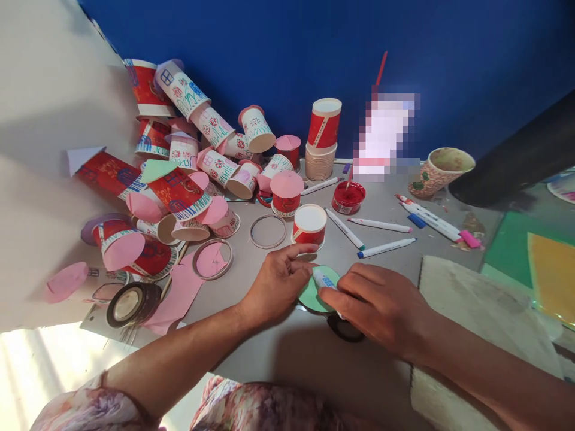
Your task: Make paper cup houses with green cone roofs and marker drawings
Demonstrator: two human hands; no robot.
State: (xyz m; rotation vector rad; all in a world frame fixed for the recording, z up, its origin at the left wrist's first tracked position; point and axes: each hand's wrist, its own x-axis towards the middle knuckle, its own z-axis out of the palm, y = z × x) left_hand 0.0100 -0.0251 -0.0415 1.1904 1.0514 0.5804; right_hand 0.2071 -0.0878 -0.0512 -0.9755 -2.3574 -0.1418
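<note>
Far to the left of the hands a heap of decorated paper cups lies against the wall, more than a dozen of them, too tumbled to count exactly, several capped with pink paper discs. Nearer, one roll of dark tape and two loose rings lie on the grey table. The left hand rests flat, fingers spread and open, pinning the left edge of a single green paper disc. Just beyond its fingertips stands one upturned red cup. The right hand is closed around a small white glue stick, tip pressed onto the disc directly between the two hands. To do this well, I would judge that the left hand should keep the disc flat and steady while the stick runs evenly up to the rim without sliding the paper. Under the right hand a dark round object peeks out; what it is I cannot tell. Past the grip to the right lie five or six markers, one open pot of red paint, one stack of cups and one stained cup.
</note>
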